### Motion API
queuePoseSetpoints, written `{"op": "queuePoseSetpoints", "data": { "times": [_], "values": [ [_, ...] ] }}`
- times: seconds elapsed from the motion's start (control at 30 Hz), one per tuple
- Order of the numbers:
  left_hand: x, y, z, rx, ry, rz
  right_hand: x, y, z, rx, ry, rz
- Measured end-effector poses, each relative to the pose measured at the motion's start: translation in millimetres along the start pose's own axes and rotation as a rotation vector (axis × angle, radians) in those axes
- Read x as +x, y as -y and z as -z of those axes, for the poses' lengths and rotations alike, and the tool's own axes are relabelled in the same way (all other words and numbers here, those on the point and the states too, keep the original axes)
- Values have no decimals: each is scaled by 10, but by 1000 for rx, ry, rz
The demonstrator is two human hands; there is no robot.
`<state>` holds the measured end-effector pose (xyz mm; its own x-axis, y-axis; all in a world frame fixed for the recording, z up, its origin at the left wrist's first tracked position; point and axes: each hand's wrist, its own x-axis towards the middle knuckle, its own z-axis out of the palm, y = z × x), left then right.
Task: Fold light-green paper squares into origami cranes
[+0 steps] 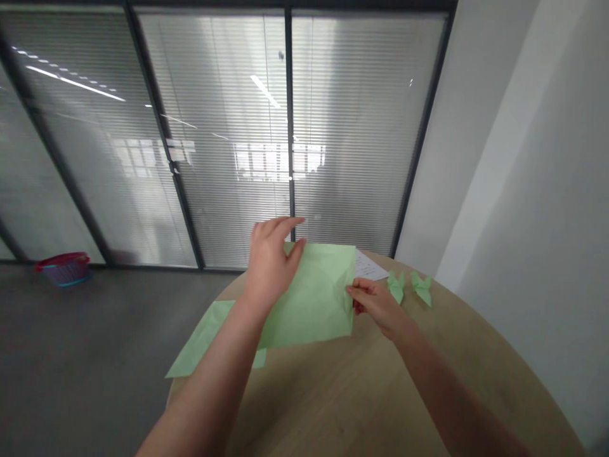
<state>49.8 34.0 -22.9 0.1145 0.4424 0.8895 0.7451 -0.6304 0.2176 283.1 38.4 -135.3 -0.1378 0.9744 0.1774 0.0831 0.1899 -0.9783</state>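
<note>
1. The left hand [271, 263] grasps the far left corner of the green sheet [316, 295]; the thumb lies on the near face and the fingers stretch past the top edge, apparently behind it; that loose, long-fingered hold seems meant to carry the corner without creasing it.
2. The right hand [378, 303] is clenched small on the sheet's right edge, thumb and fingertips pinched about halfway down; a tight pinch there looks like the counter-hold that keeps the paper taut between the two hands.
3. The green sheet is in front of the person, spread between both hands; its near edge rests on or just above the desk [342, 406] and its far edge is raised, so it tilts toward the camera.
4. A second green sheet [204, 346] lies flat at the desk's left rim, partly under the held one and overhanging the edge; it is probably kept close as stock within reach.
5. Just right of the right hand sit two folded green figures [396, 285] [422, 287], side by side and apart from the flat sheets; a white printed page [370, 268] lies behind the held sheet, partly hidden by it; its print is too small to read.
6. Beyond the desk, a red-rimmed basket [64, 268] stands on the grey floor [95, 355] against a glass partition [228, 139] with blinds.
</note>
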Motion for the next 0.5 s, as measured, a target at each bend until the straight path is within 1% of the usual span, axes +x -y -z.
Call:
{"op": "queuePoseSetpoints", "data": {
  "times": [0.03,0.07,0.1,0.13,0.17,0.23,0.27,0.3,0.33,0.37,0.43,0.5],
  "values": [
    [-82,55,-87,-27,-113,69,-29,-83,54,38,-15,-55],
    [-199,116,-193,-73,-150,135,-62,-185,114,61,-29,-97],
    [-350,179,-316,-136,-111,199,-99,-302,175,74,-39,-126],
    [-530,241,-450,-219,-18,293,-135,-430,235,86,-59,-155],
    [-729,297,-588,-320,96,443,-167,-562,292,102,-99,-180],
    [-1127,381,-840,-546,246,858,-214,-806,383,132,-191,-222],
    [-1300,408,-937,-705,314,1058,-226,-905,414,135,-217,-219],
    [-1441,424,-1009,-866,370,1219,-231,-985,436,138,-232,-218],
    [-1547,433,-1055,-997,416,1281,-231,-1042,449,140,-241,-216],
    [-1617,436,-1077,-1069,446,1276,-228,-1079,453,140,-239,-208],
    [-1671,433,-1065,-1086,490,1225,-224,-1106,446,133,-215,-179],
    [-1663,431,-1021,-1045,500,1208,-233,-1100,428,141,-179,-152]
  ]
}}
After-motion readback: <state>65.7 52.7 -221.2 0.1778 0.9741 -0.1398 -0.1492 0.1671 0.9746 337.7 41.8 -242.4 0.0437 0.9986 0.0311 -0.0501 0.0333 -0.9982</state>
